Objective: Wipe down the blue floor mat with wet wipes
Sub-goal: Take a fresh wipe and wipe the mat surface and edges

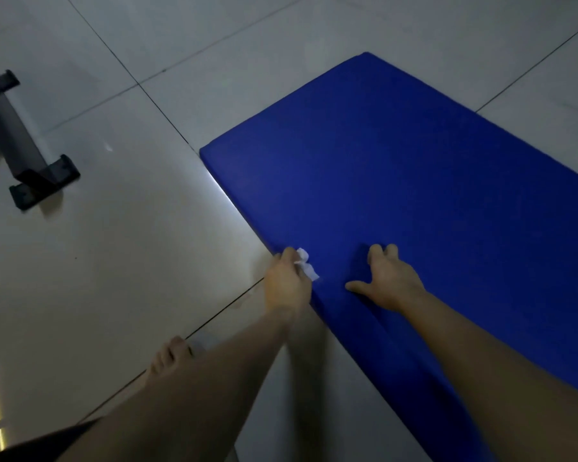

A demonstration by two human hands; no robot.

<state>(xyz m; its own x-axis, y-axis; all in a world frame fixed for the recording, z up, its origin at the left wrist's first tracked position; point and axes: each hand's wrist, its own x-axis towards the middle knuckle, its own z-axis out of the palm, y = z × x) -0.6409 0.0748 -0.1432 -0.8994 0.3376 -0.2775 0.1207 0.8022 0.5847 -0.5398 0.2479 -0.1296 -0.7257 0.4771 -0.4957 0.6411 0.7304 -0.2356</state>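
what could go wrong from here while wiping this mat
1. The wet wipe is bunched small in the left hand at the edge of the blue mat, so most of the surface could get missed.
2. The right hand leans on the mat, which lies on glossy floor tiles, so it might slide.
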